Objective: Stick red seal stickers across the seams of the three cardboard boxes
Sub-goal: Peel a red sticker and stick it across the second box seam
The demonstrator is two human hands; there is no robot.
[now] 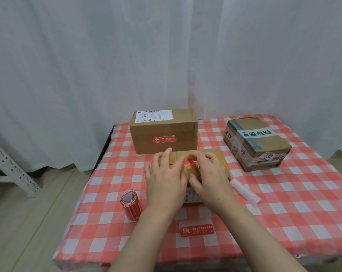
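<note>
Red seal sticker (190, 163) lay on top of the near box (220, 162), at the middle of the checked tablecloth (284, 205), in the head view; only a blurred patch of it showed between the fingers. The left hand (165, 179) lay flat on the box top with straight fingers, pressing and gripping nothing. The right hand (209, 175) had bent fingers over the sticker; I could not tell whether it pinched an end or only pressed it down.

The back box (164, 126) already carried its own seal (164, 139) on the front face; the right box (264, 148), well apart, showed no red seal on the faces in view, so the job looked roughly two-thirds done at best.

Risks, as I judged them: the sticker could wrinkle or trap air if pressed unevenly; it could land beside the seam, since the hands hid that seam; the light box could slide under a one-sided push.

The near box's top and seam were mostly covered; motion blur smeared the fingertips; the print on the sticker roll (131, 205), the spare sticker (196, 230) and the white backing strip (244, 190) was unreadable.
</note>
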